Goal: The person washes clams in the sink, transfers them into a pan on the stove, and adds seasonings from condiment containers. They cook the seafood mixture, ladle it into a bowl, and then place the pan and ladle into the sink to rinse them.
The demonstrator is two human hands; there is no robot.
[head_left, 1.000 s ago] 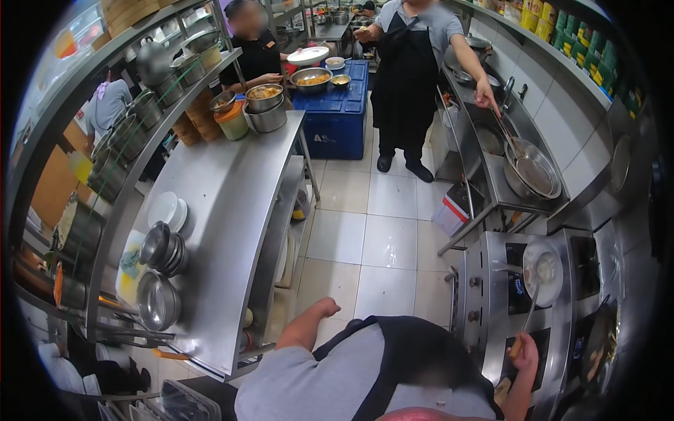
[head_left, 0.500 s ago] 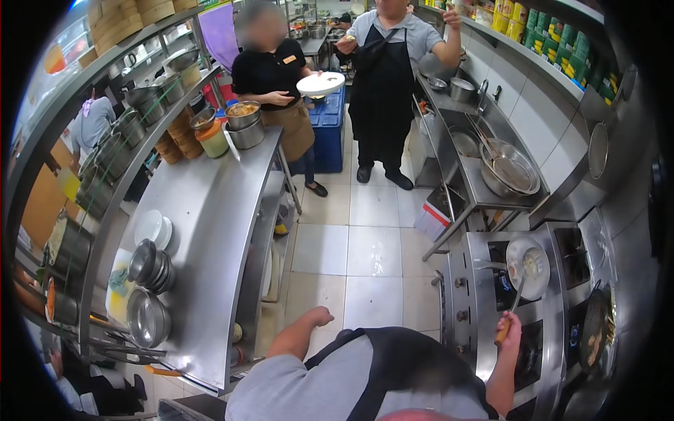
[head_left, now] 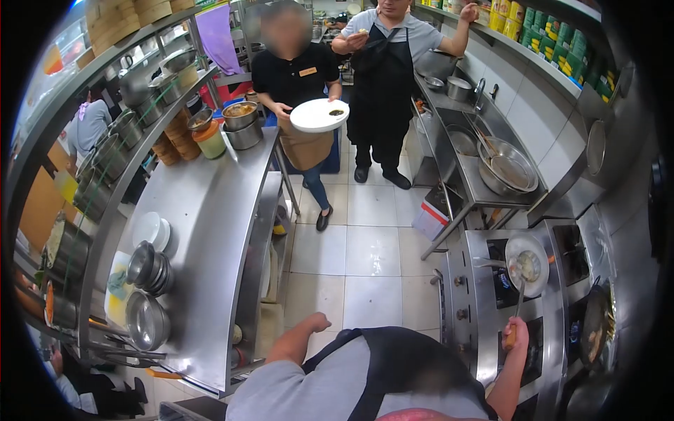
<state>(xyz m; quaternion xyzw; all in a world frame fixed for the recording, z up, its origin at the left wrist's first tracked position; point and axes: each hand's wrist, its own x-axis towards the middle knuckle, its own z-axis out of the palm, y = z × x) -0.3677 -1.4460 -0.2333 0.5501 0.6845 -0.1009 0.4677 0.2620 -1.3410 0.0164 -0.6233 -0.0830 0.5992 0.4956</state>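
On the right, my right hand [head_left: 518,332] is closed round the wooden grip of a cooking utensil [head_left: 519,303]. Its metal shaft reaches into a pale pan [head_left: 536,286] on the stove. The utensil's head is down among light-coloured food [head_left: 526,265], so I cannot tell whether it is a ladle or a turner. The pan's metal handle [head_left: 489,263] points left. My left hand [head_left: 321,322] hangs over the tiled floor in front of my body, fingers curled, with nothing visible in it.
A steel table [head_left: 203,231] on the left bears stacked metal bowls [head_left: 149,323] and plates [head_left: 146,230]. A co-worker holds a white plate [head_left: 309,116] with dark sauce; another person stands beside. At right are a dark wok [head_left: 594,326] and a counter with a large basin [head_left: 500,179].
The co-worker with the white plate has stepped nearer and now holds it in both hands. My right hand has shifted slightly toward me with the utensil. My left hand has barely moved.
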